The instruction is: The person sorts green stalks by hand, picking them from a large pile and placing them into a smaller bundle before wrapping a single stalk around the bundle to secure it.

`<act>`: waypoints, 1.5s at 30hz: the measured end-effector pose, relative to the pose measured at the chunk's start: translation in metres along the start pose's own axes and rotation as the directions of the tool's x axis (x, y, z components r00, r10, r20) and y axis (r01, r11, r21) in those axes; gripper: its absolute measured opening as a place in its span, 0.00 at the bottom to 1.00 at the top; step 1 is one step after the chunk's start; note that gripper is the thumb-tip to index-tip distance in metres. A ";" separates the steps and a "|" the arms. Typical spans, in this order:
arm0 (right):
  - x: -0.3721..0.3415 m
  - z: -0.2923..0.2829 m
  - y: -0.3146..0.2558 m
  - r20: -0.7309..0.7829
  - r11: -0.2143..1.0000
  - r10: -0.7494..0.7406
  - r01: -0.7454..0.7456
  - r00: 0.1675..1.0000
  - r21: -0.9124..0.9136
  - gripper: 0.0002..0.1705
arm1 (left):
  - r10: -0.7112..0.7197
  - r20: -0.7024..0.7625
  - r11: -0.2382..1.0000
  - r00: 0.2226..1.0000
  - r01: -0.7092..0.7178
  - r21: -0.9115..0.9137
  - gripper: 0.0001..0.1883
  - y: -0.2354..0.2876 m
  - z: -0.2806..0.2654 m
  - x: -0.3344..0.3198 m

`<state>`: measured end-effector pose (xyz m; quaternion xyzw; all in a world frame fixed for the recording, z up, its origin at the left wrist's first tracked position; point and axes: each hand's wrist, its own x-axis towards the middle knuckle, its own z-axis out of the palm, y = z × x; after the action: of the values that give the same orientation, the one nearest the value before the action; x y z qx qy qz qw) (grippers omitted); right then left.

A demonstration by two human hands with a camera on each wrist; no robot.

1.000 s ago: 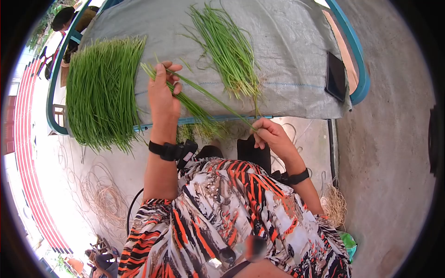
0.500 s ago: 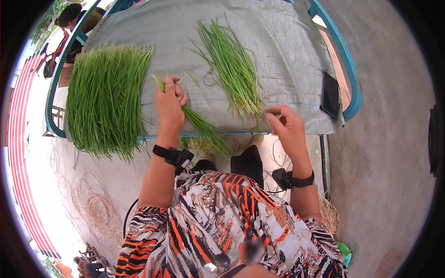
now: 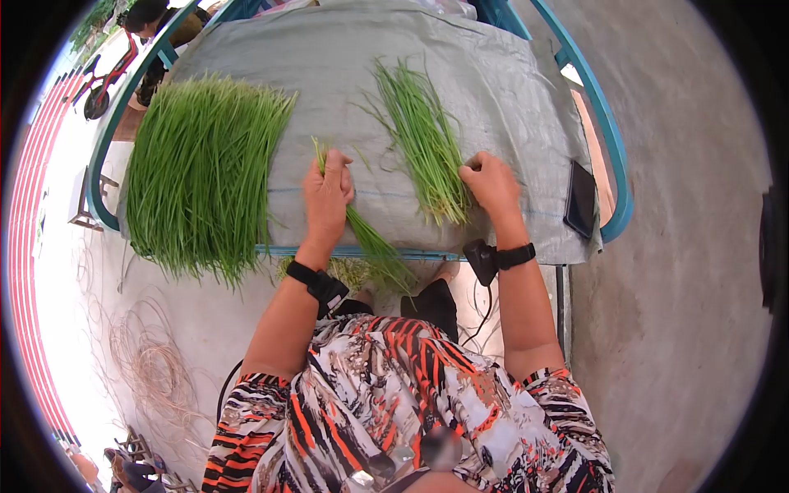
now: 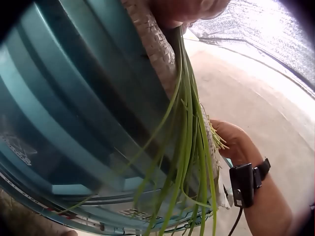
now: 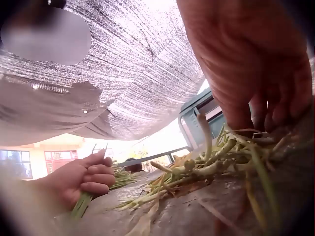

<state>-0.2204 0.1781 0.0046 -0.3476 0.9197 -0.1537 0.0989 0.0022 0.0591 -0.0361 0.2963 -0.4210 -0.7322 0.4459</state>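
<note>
My left hand grips a thin bunch of green stalks, their pale ends poking up past the thumb and their leaves hanging toward the table's near edge. In the left wrist view these leaves droop below the fingers. My right hand is at the right side of a loose pile of stalks, fingertips bent down against it. The right wrist view has the fingers low beside the pale root ends; whether they pinch a stalk cannot be told.
A large, even stack of green stalks lies at the table's left. A dark phone rests near the right edge of the grey cloth. Teal rails border the table. Beyond the far left corner is another person.
My right hand has moved from the table's near edge up to the loose pile, letting go of a stalk. My left hand still holds its bunch, a little farther right in view.
</note>
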 end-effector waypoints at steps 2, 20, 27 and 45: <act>0.006 0.001 0.009 0.082 0.985 0.005 -0.019 0.997 0.171 0.16 | 0.005 0.004 1.000 1.000 -0.005 -0.004 0.16 -0.001 -0.001 0.001; -0.023 -0.003 0.026 0.233 0.607 -0.114 -0.118 0.966 0.786 0.11 | -0.004 0.027 1.000 1.000 0.004 0.010 0.16 -0.005 -0.002 0.006; -0.028 0.007 0.029 0.106 0.585 -0.071 -0.045 0.992 0.810 0.15 | -0.003 0.046 1.000 0.999 0.003 0.017 0.15 -0.004 -0.003 0.006; -0.047 0.015 0.016 -0.096 0.929 -0.034 0.067 0.995 0.364 0.13 | 0.043 0.585 0.287 0.810 -0.570 0.769 0.12 -0.002 0.019 -0.012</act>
<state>-0.1910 0.2176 -0.0110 -0.3396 0.8689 -0.3404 0.1173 -0.0087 0.0767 -0.0286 0.2224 -0.8987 -0.3052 0.2230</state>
